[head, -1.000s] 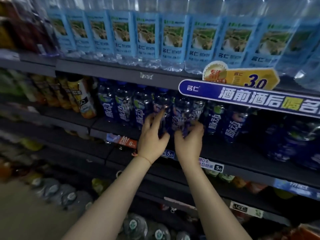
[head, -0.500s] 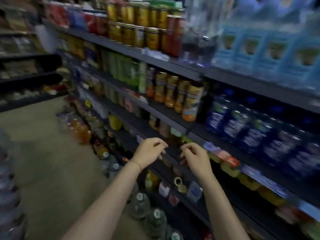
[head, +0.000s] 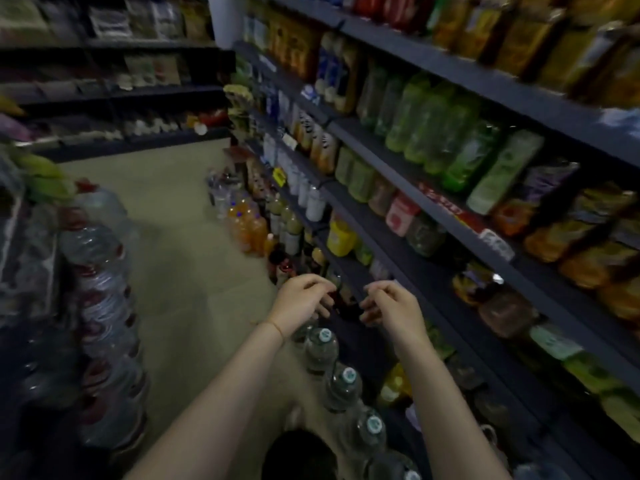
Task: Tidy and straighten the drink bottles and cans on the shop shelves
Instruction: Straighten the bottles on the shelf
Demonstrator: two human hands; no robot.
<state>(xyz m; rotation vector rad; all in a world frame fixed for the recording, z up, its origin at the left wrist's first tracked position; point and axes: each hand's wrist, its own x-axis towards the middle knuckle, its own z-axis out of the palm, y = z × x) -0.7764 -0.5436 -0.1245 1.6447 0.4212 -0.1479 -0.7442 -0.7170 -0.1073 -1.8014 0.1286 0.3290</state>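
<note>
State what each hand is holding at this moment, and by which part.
Nothing is held. The left hand and right hand both hang in the air before the shelves, fingers loosely curled, with no bottle or can in either grip.

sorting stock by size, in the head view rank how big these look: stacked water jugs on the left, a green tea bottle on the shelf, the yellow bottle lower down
1. Stacked water jugs, clearly the largest.
2. Green tea bottle.
3. Yellow bottle, the smallest as seen.
The jugs stand nearer the camera, and the picture is blurred, so true sizes stay unsure.
</note>
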